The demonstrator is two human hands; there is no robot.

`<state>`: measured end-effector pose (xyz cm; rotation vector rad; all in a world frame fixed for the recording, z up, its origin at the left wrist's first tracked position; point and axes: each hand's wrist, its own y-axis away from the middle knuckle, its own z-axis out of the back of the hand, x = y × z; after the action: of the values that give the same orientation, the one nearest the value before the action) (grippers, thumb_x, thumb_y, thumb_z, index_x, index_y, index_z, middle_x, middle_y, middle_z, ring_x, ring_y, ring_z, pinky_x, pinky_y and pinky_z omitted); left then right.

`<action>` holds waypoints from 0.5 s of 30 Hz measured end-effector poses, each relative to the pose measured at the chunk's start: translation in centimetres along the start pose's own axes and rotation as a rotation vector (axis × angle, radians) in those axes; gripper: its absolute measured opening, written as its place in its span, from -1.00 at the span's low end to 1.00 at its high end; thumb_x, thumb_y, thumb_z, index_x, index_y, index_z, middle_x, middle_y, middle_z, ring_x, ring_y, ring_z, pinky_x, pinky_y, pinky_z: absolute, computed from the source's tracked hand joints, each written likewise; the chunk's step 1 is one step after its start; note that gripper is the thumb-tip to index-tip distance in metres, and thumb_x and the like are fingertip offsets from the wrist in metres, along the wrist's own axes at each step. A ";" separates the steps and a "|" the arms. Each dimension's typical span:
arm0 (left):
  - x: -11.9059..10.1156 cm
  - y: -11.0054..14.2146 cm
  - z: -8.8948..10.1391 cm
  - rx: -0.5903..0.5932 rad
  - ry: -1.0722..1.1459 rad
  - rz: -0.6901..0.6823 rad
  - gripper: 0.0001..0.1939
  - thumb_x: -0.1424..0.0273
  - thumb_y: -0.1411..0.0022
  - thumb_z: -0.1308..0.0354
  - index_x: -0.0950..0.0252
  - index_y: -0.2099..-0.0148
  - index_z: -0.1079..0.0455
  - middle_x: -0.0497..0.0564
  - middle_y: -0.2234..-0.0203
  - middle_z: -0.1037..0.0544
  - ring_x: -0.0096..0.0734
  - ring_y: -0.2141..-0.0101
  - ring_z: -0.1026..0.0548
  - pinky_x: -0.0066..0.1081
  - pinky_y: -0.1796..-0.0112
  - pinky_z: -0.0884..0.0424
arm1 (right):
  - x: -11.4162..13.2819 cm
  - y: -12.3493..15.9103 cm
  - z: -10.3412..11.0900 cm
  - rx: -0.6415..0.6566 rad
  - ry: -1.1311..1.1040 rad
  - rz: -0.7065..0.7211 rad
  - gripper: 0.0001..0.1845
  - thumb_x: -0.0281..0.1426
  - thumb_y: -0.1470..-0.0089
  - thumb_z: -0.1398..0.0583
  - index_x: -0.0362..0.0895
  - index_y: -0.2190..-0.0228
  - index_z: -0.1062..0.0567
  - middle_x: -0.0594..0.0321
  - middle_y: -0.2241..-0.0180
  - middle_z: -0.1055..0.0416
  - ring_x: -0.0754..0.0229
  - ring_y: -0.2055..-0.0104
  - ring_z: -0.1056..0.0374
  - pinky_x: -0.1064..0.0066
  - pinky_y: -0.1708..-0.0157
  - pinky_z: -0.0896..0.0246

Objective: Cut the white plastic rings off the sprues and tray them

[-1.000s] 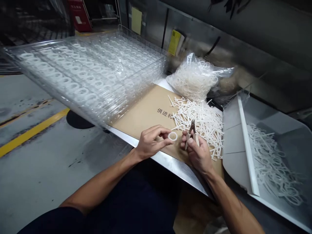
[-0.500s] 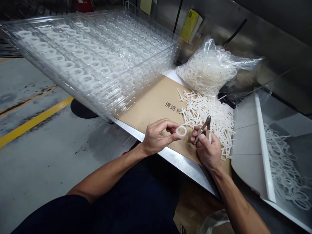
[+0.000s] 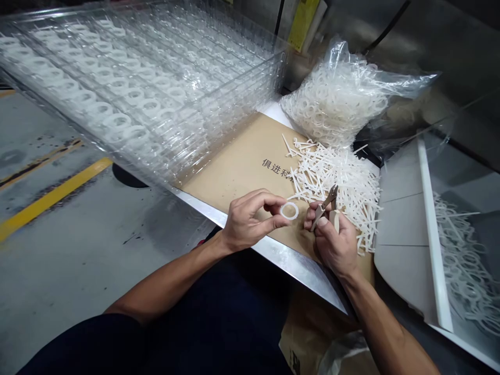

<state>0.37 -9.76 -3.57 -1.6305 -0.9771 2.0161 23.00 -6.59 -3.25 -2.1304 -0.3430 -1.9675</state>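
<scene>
My left hand (image 3: 248, 221) pinches a white plastic ring (image 3: 289, 211) between thumb and forefinger, above a brown cardboard sheet (image 3: 234, 161). My right hand (image 3: 332, 242) grips small side cutters (image 3: 324, 206) with pale handles, their metal jaws pointing up and to the right, close to the ring but apart from it. Just beyond the cutters lies a loose pile of white plastic runner offcuts (image 3: 336, 187). The cardboard's printed Chinese characters lie left of the pile.
A stack of transparent trays (image 3: 136, 88) holding rows of white rings overhangs the steel table edge (image 3: 281, 255) at left. A plastic bag of rings (image 3: 332, 99) sits behind the offcuts. A bin (image 3: 461, 260) of white runners stands at right, above a grey floor with yellow lines.
My head view has shifted, so everything sits slightly differently in the picture. The cutters have tilted from nearly upright toward the right, and the ring has come nearer to them.
</scene>
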 end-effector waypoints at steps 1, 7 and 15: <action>0.0 0.0 0.0 0.001 -0.002 0.000 -0.72 0.30 -0.22 -0.45 0.33 0.11 -0.53 0.00 0.42 -0.61 -0.49 0.42 -0.53 -0.47 0.35 -0.45 | 0.0 0.0 0.0 0.000 0.007 0.002 -0.68 -0.20 -0.26 -0.32 -0.04 0.00 -0.57 0.23 0.21 -0.45 0.20 0.29 -0.40 0.30 0.20 -0.35; -0.1 0.0 0.0 -0.002 -0.004 0.018 -0.72 0.27 -0.23 -0.44 0.32 0.10 -0.54 -0.02 0.43 -0.59 -0.48 0.42 -0.53 -0.46 0.35 -0.45 | 0.1 0.0 -0.1 0.008 0.039 -0.005 -0.66 -0.17 -0.27 -0.31 -0.06 0.00 -0.55 0.22 0.21 -0.45 0.18 0.28 -0.41 0.27 0.20 -0.36; -0.3 -0.2 0.1 0.009 -0.061 0.026 -0.71 0.23 -0.25 -0.43 0.31 0.09 -0.55 -0.01 0.41 -0.62 -0.48 0.41 -0.55 -0.47 0.33 -0.47 | 0.4 0.0 -0.2 0.017 0.074 0.008 -0.64 -0.15 -0.25 -0.32 -0.07 0.00 -0.55 0.22 0.22 -0.45 0.18 0.27 -0.41 0.27 0.16 -0.35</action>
<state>0.31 -9.88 -3.24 -1.5931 -0.9715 2.0959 22.89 -6.65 -2.84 -2.0392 -0.3359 -2.0254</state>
